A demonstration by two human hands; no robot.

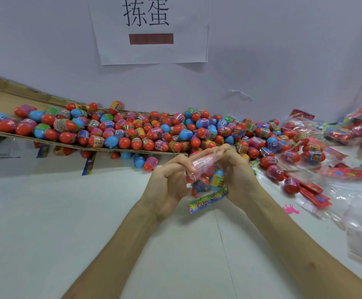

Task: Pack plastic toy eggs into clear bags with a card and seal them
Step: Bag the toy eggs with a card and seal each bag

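Clear plastic bag [204, 186], holding red and blue toy eggs [217, 180] and a multicoloured printed card [208, 200], sits over the white table [89, 212], its top pinched between left hand [169, 182] and right hand [236, 169]; sealing judged in hand, next requiring an even press along the flap.

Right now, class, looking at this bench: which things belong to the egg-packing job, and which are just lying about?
In the job: left hand and right hand pinching a clear bag of eggs with its colourful card; loose toy eggs; red cards; filled bags; empty bags.
Lying about: paper sign; small pink toy; cardboard sheet.
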